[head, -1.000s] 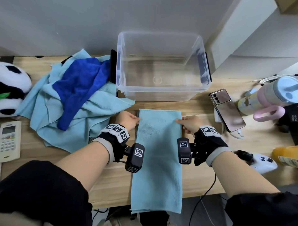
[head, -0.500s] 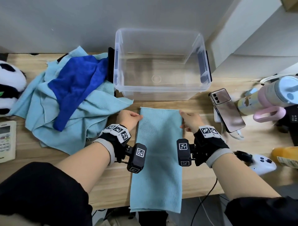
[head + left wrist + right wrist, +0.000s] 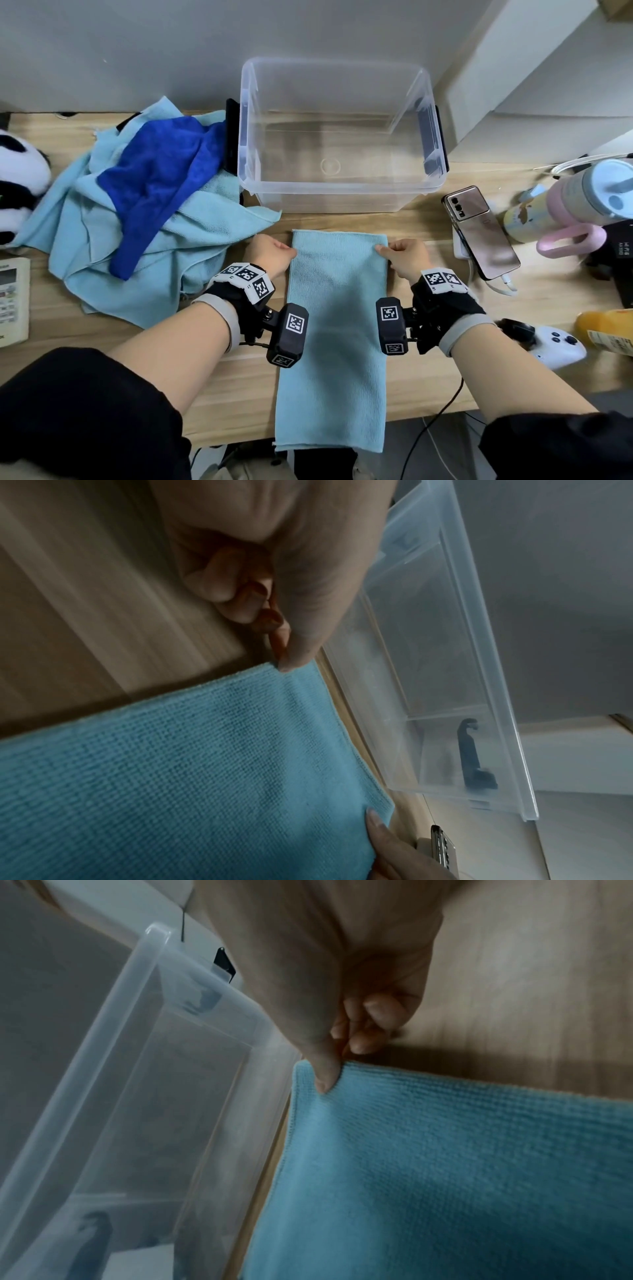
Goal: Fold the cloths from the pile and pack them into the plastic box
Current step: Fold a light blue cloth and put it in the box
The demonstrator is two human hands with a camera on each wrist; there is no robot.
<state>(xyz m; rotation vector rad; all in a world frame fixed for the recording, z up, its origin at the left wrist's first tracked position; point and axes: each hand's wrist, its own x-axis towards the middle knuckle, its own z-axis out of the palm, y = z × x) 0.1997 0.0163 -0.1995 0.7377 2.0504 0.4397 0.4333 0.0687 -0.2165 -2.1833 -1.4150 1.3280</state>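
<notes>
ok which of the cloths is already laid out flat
The light blue cloth between both hands, near the box. The others, including the dark blue cloth, lie crumpled in the pile.

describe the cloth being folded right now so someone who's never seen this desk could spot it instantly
Start at the clear plastic box at the back of the wooden table. Directly in front of it lies a light blue cloth, a long flat strip hanging over the near edge. Unlike the crumpled cloth pile beside it, it is smooth, its far corners pinched by the left hand and right hand.
</notes>
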